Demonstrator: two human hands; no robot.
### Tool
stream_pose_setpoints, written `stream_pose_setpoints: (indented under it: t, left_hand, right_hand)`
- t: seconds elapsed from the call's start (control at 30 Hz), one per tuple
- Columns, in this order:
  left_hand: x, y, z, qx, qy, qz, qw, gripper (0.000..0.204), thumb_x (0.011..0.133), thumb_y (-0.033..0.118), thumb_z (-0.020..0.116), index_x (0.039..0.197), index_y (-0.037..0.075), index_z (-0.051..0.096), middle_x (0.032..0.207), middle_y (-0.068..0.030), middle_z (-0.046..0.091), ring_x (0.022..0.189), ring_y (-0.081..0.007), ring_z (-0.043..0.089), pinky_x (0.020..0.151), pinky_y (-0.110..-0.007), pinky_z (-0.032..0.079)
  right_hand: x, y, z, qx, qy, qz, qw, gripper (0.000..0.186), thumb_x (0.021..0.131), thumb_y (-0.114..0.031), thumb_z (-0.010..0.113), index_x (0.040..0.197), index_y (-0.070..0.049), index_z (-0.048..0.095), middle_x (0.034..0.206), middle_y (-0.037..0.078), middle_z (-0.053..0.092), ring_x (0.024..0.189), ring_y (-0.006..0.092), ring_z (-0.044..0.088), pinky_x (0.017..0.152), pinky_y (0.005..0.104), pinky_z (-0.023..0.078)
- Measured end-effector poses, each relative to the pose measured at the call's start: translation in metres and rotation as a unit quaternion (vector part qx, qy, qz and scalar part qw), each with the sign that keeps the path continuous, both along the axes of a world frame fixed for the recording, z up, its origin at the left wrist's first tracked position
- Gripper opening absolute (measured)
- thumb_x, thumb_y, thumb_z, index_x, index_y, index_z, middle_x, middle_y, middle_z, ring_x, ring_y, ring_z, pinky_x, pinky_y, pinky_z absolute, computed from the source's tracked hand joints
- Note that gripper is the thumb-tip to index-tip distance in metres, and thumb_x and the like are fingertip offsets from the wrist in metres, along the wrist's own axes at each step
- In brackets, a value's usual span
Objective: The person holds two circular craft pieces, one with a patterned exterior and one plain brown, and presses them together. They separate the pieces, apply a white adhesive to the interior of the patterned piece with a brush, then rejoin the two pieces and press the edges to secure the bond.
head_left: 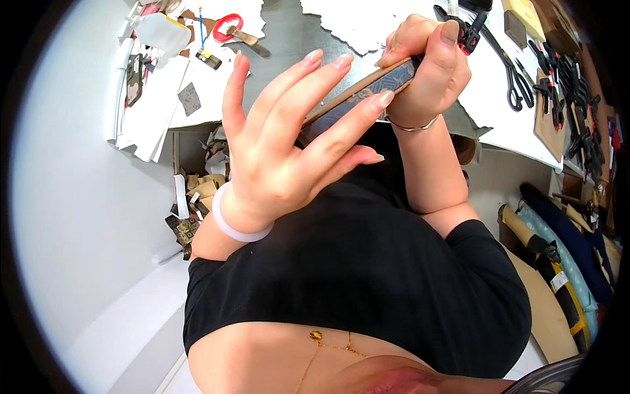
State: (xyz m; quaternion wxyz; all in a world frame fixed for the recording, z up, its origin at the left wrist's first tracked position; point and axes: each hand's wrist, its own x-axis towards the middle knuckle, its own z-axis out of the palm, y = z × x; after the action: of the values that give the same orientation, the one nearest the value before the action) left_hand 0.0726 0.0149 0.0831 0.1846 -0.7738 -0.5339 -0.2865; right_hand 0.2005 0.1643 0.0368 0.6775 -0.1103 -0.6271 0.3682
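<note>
My right hand (433,75), with a thin metal bracelet at its wrist, is closed round one end of a flat dark patterned piece (394,81) with a brown edge. It looks like a small leather case or wallet and is held tilted above the table's near edge. My left hand (279,144), with a pale bangle at the wrist, is open, its fingers stretched and spread. Those fingers cover much of the piece's left part; whether they touch it I cannot tell. The far side of the piece is hidden.
On the table (289,39) lie white sheets, a red coil (228,27), a wooden-handled tool (246,38) and a patterned scrap (189,99). Black scissors (512,79) and several black clamps (581,98) lie right. Scraps (197,190) sit below left; material rolls (558,256) stand right.
</note>
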Motion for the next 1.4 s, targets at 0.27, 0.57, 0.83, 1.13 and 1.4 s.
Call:
stream_pose_setpoints:
  t: [0.27,0.57,0.83,1.13,1.4]
  left_hand:
    - [-0.009,-0.011,-0.004,0.025,-0.179,-0.046,0.983,0.030,0.089,0.028,0.076,0.107,0.004,0.070,0.128,-0.0243,0.061,0.123,-0.0397,0.062,0.116,-0.056,0.033]
    - [0.001,-0.015,-0.001,-0.033,-0.213,-0.032,0.976,0.020,0.078,0.003,0.082,0.097,0.004,0.076,0.118,-0.0178,0.069,0.114,-0.0351,0.068,0.115,-0.057,0.036]
    - [0.006,-0.017,0.002,-0.060,-0.226,-0.016,0.972,0.020,0.078,0.003,0.081,0.098,0.003,0.077,0.116,-0.0166,0.069,0.112,-0.0341,0.069,0.113,-0.056,0.038]
    - [0.009,-0.018,0.005,-0.072,-0.235,-0.014,0.969,0.020,0.076,0.004,0.083,0.096,0.003,0.078,0.114,-0.0170,0.068,0.109,-0.0333,0.069,0.112,-0.054,0.040]
    - [0.010,-0.015,0.005,-0.073,-0.246,-0.033,0.966,0.022,0.075,0.005,0.084,0.097,0.003,0.078,0.112,-0.0154,0.064,0.105,-0.0306,0.068,0.109,-0.049,0.043]
  right_hand:
    - [0.005,0.006,0.001,0.091,0.006,-0.024,0.996,0.062,0.111,-0.030,0.024,0.066,-0.002,0.056,0.056,0.008,0.055,0.051,0.0138,0.050,0.051,0.0251,0.040]
    - [0.009,-0.007,0.021,0.096,-0.078,-0.142,0.982,0.059,0.110,-0.029,0.026,0.062,-0.005,0.052,0.057,0.008,0.053,0.052,0.0199,0.048,0.056,0.0315,0.040]
    - [0.011,-0.008,0.020,0.095,-0.089,-0.163,0.978,0.060,0.110,-0.031,0.026,0.063,-0.005,0.052,0.058,0.009,0.053,0.052,0.0199,0.047,0.057,0.0313,0.040]
    - [0.011,-0.013,0.025,0.112,-0.069,-0.148,0.980,0.059,0.111,-0.033,0.026,0.066,-0.005,0.052,0.060,0.009,0.053,0.053,0.0189,0.047,0.058,0.0310,0.040]
    - [-0.004,0.005,0.001,0.119,0.167,-0.065,0.977,0.045,0.107,-0.024,0.034,0.073,-0.002,0.052,0.059,0.010,0.055,0.049,0.0206,0.048,0.051,0.0330,0.040]
